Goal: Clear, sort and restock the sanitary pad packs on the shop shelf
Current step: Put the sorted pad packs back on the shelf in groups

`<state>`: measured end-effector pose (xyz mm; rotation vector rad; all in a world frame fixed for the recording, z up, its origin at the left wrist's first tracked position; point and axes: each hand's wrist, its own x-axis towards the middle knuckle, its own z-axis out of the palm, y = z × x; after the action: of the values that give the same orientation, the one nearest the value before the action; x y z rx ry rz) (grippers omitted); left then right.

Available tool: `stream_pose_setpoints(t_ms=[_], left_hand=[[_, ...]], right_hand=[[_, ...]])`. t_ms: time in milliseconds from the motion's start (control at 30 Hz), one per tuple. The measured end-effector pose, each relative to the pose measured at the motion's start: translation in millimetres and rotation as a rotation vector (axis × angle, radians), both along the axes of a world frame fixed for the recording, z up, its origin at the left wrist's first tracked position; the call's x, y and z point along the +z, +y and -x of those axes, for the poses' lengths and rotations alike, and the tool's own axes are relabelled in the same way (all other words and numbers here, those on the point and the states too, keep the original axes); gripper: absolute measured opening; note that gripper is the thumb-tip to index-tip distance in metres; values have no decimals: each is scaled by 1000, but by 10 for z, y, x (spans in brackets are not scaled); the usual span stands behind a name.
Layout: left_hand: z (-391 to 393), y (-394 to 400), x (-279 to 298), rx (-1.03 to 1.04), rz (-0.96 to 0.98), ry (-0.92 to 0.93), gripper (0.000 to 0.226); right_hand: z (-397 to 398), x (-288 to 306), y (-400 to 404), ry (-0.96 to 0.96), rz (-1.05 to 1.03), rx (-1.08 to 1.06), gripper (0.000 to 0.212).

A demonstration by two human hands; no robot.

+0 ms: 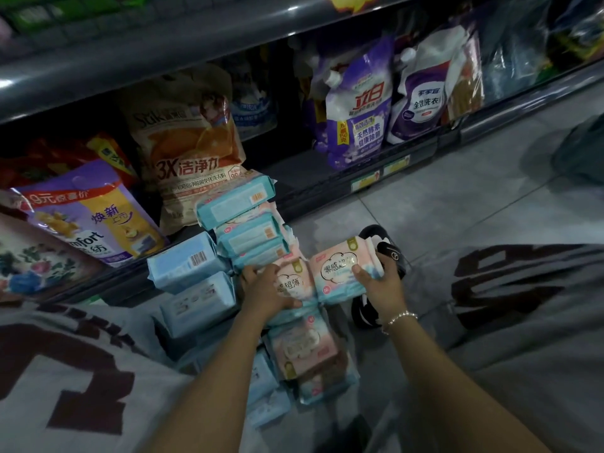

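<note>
A heap of sanitary pad packs lies on the floor before the bottom shelf. Pale blue packs (235, 204) are stacked at its back, with two more blue packs (184, 261) to the left. My left hand (266, 294) presses on a pink and white pack (294, 277) in the middle of the heap. My right hand (380, 281), with a bead bracelet at the wrist, grips another pink and white pack (338, 273) by its right end. More pink packs (304, 349) lie nearer to me between my forearms.
The bottom shelf (313, 178) holds detergent pouches: an orange one (192, 148), a purple Comfort bag (88, 217) and purple refill pouches (359, 109). A black and white sandal (379, 250) is under my right hand. Grey printed trouser legs (65, 371) flank the heap on the grey tiles.
</note>
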<state>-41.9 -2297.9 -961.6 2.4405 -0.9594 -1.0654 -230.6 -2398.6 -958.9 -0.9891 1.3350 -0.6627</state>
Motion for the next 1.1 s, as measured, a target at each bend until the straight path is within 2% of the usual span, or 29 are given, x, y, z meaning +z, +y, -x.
stream_pose_setpoints(t_ms=[167,333,433,567,600,733,767,900,933,1100], left_hand=[[53,-26,-3,32,29,34,82],[18,-43,-39,135,77,141,74],[-16,-34,-81,313,175,238,77],[-62,-24,-49,502,175,328,84],[-63,-30,-48,527,170,354,82],[-32,-45,18,609,234,482,42],[-41,-44,41,621,265,501,40],[-144,-62,296,655,366,510,81],[-163,-67,440,658,405,519,81],[-355,-59,1185,651,604,539,35]], right_hand=[[49,-42,-5,-26,-118,-68,45],[74,-78,16,-1,-163,-36,34],[103,-88,3,18,-174,-17,38],[138,-63,-4,-10,-250,-43,35],[144,-58,3,-13,-262,-52,33],[157,3,26,-54,-279,-68,31],[151,35,26,-64,-276,-62,32],[80,226,-25,-126,-202,-33,28],[48,298,-47,-151,-174,-25,27],[-203,880,-188,-271,9,52,34]])
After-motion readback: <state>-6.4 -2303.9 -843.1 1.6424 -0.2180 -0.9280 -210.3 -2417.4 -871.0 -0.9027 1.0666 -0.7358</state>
